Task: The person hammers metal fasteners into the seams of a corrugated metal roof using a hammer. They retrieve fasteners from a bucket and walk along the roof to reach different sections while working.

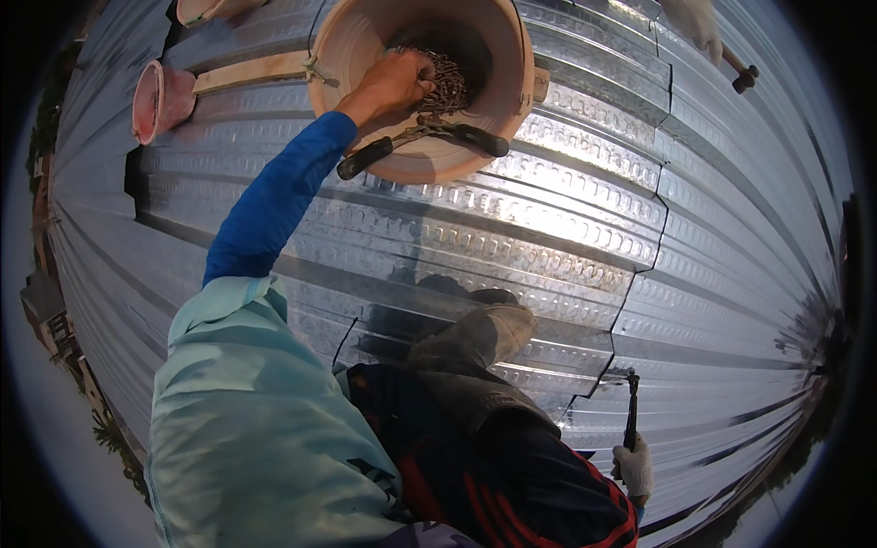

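Bare and curled, my left hand [393,84] reaches down into a large pale orange bucket [333,87]. Its closed fingers dig at the edge of a heap of rusty brown nails [451,89]; how many they grip is hidden. Pliers [422,131] with dark grips lie spread across the near inside of the bucket, just below this hand. At the lower right, beyond my bent leg, my right hand [634,464] in a white glove is closed around the dark handle of a slim hand tool [631,411]. The tool points away, and its head is too small to name.
Ribbed shiny metal decking [548,201] spreads all around, with stepped sheet edges. A wooden bar [251,73] runs from the bucket to a small pink bucket [163,102]. At the upper right, a hammer [744,79] shows beside a pale glove [696,26].
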A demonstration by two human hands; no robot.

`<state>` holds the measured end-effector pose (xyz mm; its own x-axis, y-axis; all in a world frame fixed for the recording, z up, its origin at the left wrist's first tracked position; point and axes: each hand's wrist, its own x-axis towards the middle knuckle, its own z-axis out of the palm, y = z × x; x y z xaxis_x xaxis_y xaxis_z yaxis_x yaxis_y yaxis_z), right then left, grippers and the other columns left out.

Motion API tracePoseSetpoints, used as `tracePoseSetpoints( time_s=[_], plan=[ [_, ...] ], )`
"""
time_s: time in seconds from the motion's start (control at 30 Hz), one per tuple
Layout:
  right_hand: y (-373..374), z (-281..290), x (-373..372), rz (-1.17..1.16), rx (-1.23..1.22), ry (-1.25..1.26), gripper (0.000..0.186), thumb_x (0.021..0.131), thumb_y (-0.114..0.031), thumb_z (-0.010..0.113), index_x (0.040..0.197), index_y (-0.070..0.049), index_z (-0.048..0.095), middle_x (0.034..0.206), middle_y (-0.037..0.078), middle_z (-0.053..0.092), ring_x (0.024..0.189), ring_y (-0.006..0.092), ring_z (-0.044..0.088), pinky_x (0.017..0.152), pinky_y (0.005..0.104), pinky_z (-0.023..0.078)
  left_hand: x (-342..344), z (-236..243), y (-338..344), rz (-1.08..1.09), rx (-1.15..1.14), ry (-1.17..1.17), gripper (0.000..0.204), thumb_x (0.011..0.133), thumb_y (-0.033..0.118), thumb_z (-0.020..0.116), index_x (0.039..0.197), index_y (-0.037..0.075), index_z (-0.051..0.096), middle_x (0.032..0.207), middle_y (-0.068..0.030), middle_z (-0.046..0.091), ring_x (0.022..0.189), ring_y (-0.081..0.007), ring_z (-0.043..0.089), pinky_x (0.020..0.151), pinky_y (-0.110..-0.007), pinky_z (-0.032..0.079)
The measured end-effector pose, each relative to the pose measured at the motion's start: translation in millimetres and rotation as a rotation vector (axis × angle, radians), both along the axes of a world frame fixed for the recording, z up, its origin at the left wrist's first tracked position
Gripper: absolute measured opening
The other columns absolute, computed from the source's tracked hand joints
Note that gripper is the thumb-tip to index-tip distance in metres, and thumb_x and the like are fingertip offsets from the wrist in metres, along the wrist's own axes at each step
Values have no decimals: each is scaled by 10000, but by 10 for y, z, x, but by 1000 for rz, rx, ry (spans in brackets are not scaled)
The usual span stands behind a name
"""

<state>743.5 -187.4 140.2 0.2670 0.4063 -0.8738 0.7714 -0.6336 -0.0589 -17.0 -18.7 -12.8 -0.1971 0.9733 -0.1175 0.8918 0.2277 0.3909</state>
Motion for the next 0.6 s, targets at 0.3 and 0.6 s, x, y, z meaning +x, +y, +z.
tracePoseSetpoints(
  time_s=[0.3, 0.6],
  plan=[
    [41, 11, 11, -49, -33, 1, 450, 870, -102, 613, 1295, 25, 534, 643, 29, 537, 421, 133, 525, 376, 293, 422, -62, 179, -204, -53, -330, 103, 146, 908, 98, 635, 983, 80, 758, 1046, -201, 751, 1006, -414, 701, 884, -501, 558],
    [-1, -45, 9, -60, -54, 15, 424, 871, -118, 649, 1266, 4, 553, 645, 36, 550, 434, 146, 549, 383, 308, 436, 31, -218, -20, -154, -425, 98, 332, 894, 82, 632, 1194, 102, 774, 1138, -244, 746, 1110, -400, 712, 982, -488, 552]
  ],
)
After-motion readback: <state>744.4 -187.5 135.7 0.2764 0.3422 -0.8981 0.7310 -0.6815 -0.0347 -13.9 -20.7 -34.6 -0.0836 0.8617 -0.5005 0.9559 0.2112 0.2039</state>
